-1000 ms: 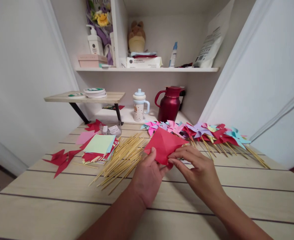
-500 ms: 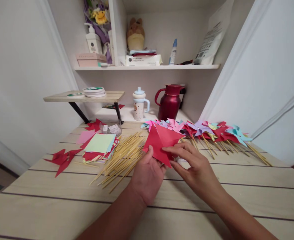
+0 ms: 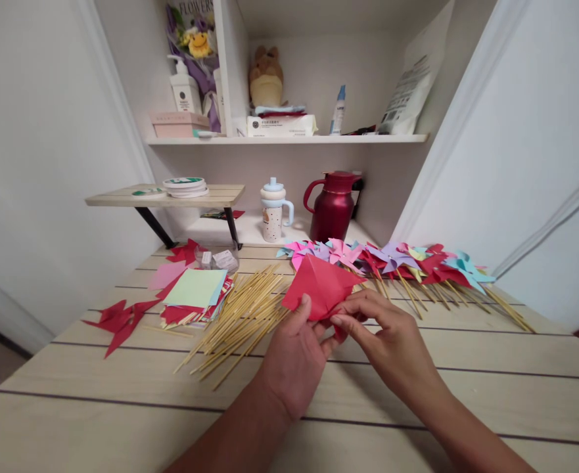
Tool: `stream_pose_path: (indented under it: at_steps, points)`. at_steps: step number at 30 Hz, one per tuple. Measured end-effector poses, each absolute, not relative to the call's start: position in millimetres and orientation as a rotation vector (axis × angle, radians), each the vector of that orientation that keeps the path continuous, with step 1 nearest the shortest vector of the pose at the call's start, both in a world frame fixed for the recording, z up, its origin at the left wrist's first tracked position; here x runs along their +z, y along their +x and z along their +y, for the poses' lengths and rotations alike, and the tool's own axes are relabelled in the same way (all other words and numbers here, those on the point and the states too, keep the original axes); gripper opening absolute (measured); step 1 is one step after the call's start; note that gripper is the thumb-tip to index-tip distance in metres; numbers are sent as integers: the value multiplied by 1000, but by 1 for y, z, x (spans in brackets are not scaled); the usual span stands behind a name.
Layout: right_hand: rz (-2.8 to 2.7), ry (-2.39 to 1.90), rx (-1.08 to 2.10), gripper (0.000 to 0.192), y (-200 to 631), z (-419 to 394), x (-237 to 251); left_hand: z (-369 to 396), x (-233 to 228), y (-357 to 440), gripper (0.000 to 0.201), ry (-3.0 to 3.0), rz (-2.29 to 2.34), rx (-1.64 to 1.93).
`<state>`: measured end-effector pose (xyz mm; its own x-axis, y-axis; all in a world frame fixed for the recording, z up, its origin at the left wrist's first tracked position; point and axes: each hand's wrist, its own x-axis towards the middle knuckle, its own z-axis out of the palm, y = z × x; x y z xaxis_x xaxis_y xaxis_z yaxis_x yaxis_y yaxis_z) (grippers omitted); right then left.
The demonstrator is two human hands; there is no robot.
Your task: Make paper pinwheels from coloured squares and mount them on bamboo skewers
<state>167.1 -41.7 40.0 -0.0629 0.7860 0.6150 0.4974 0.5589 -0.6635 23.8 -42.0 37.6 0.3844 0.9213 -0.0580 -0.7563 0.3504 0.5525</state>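
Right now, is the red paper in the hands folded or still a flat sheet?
Folded: the red paper shows creases and raised flaps, pinched between the left hand and right hand.

Both hands (image 3: 294,355) (image 3: 392,341) together, fingers pinched.

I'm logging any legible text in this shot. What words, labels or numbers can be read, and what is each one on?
"FLOWERS": on the flower bouquet wrap, top shelf, cut off at the frame's top edge.
Pump bottle: label too small to read.
White box: printed line too blurred to read.
White bag: printing too blurred to read.
Red paper, held by left hand and right hand: no text.
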Motion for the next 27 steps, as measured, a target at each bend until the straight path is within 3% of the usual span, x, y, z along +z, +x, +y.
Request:
stream_pose_path:
  at_steps: [5, 14, 27]
  points:
    - [-1722, -1168, 369, 23, 168, -42, 41, -44, 34, 27, 41, 618, 446, 1181]
    - [-1679, -1210, 442, 21, 171, -42, 40, -46, 30, 28, 24, 765, 458, 1175]
    - [-1600, -1201, 568, 20, 172, -41, 39, -45, 21, 32, 26, 876, 530, 1193]
